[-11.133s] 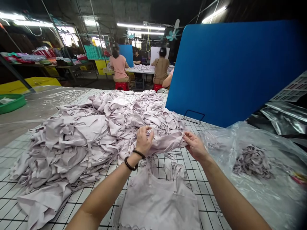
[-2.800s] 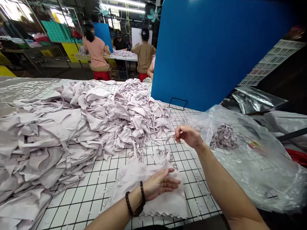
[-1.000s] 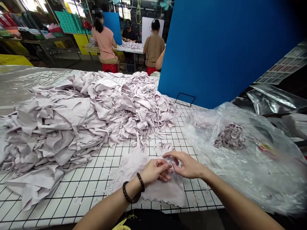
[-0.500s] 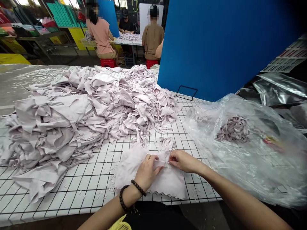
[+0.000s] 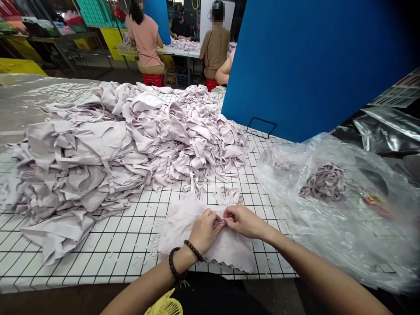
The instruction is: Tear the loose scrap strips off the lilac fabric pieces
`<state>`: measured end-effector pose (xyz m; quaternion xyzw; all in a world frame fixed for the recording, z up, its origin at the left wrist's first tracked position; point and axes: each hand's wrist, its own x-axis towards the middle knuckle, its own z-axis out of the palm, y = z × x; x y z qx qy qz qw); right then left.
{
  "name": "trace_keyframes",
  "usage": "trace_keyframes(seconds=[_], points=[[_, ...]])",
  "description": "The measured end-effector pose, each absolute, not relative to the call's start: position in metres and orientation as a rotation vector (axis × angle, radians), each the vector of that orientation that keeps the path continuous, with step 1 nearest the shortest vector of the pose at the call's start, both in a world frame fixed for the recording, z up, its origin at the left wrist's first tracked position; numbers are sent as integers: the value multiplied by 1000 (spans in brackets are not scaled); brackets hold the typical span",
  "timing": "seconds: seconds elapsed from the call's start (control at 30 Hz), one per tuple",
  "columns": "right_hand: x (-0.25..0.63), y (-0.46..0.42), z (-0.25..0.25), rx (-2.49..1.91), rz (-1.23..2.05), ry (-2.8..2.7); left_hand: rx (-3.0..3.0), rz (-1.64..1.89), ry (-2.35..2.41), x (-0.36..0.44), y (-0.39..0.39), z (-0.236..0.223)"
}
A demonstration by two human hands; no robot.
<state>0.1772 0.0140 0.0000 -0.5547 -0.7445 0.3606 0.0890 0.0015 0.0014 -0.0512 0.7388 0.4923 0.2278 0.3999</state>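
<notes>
A pale lilac garment (image 5: pixel 183 221) with a scalloped hem lies flat near the front edge of the gridded table (image 5: pixel 108 251). My left hand (image 5: pixel 205 229), with bead bracelets on the wrist, and my right hand (image 5: pixel 241 221) rest on it, fingertips almost meeting. Both pinch a thin lilac strap (image 5: pixel 220 222) stretched between them. A small tangle of straps (image 5: pixel 229 194) lies just beyond my hands.
A big heap of lilac garments (image 5: pixel 121 144) covers the table's left and middle. At right lies a clear plastic bag (image 5: pixel 331 210) holding a bundle of straps (image 5: pixel 324 181). A blue board (image 5: pixel 311 65) stands behind. Other people sit at a far table (image 5: pixel 183 46).
My right hand came down from mid-air to the garment. Both hands drew close together and now pinch the strap; the view tilted slightly down.
</notes>
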Motion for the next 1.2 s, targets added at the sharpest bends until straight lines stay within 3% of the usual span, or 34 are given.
trace_keyframes(seconds=[0.67,1.03,1.2], points=[[169,18,14,-1592,953,-2480,1839,564,1252,2,3,-54],[155,24,24,-1553,511,-3089,1866,558,1226,2,4,-55],[166,63,42,-1504,808,-3204,1847,529,1240,0,5,-52]])
